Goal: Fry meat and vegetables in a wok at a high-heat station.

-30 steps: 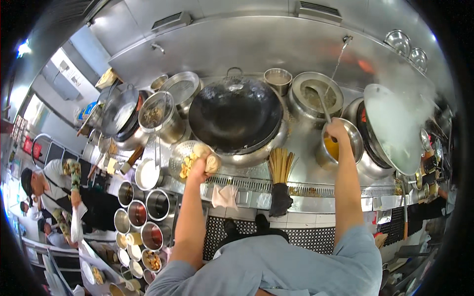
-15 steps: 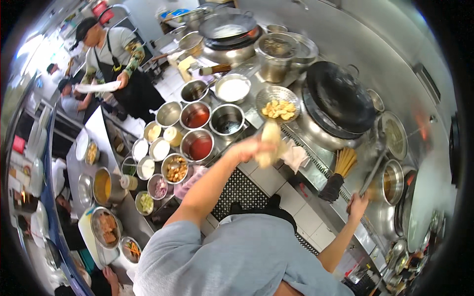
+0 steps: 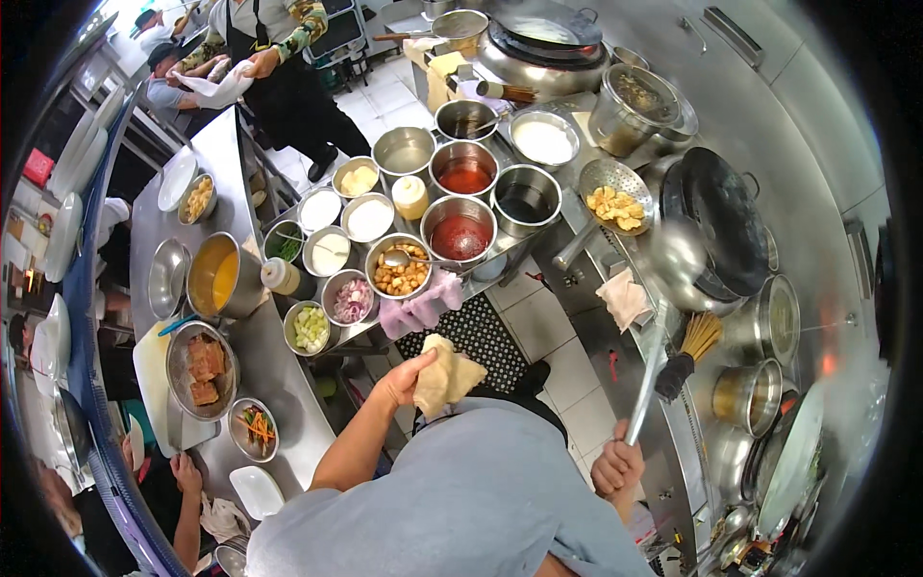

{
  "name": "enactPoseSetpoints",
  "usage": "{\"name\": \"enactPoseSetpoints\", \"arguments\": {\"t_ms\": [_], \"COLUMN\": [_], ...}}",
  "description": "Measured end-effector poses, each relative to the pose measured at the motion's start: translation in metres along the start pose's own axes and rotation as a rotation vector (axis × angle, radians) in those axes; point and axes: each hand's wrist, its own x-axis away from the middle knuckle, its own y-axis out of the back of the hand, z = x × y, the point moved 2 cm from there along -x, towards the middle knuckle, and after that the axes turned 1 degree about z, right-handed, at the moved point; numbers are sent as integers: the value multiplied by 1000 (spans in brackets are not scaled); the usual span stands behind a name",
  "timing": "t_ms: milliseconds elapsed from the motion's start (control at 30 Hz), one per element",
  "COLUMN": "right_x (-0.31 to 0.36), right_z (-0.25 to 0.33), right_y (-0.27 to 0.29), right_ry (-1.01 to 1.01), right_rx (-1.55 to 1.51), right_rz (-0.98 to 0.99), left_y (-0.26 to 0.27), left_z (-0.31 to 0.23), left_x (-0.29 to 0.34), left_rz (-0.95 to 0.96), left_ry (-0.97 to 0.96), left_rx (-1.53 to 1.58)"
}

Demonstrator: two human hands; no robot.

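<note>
evidently, in the head view, the step in hand is a carry: the left hand (image 3: 398,381) grasps a folded pale yellow cloth (image 3: 450,374) in front of the torso, and the right hand (image 3: 616,464) is clenched round the handle of a long silver metal ladle (image 3: 655,354). the ladle's bowl is blurred before the round black iron wok (image 3: 728,221) — whether they touch, i cannot tell. the next move, in my judgement, calls for a firm wrist on that long handle and the pale cloth kept off the open food.

around the ladle, a straw-coloured bamboo brush (image 3: 700,336) with a dark wrapped end lies just beside the handle, the likeliest snag. near the bowl sits a round perforated metal strainer (image 3: 606,174) holding golden fried pieces, and a pale pink crumpled cloth (image 3: 623,299) lies on the stove edge. beyond the left hand, a lilac cloth (image 3: 418,306) hangs below a round steel bowl of browned cubes (image 3: 389,247) — it and cylindrical steel pots of red sauce (image 3: 461,152) crowd that side.
</note>
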Motion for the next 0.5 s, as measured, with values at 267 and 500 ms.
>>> {"name": "enactPoseSetpoints", "arguments": {"t_ms": [267,500], "right_x": [-121,-194], "right_z": [-38,-51], "right_y": [-103,-122], "right_ry": [-369,-400], "right_rx": [1531,2297], "right_rz": [-79,39], "left_y": [8,35], "left_z": [-3,35], "left_x": [19,51], "left_rz": [-29,-75], "left_ry": [-191,-231], "left_rx": [-73,52]}}
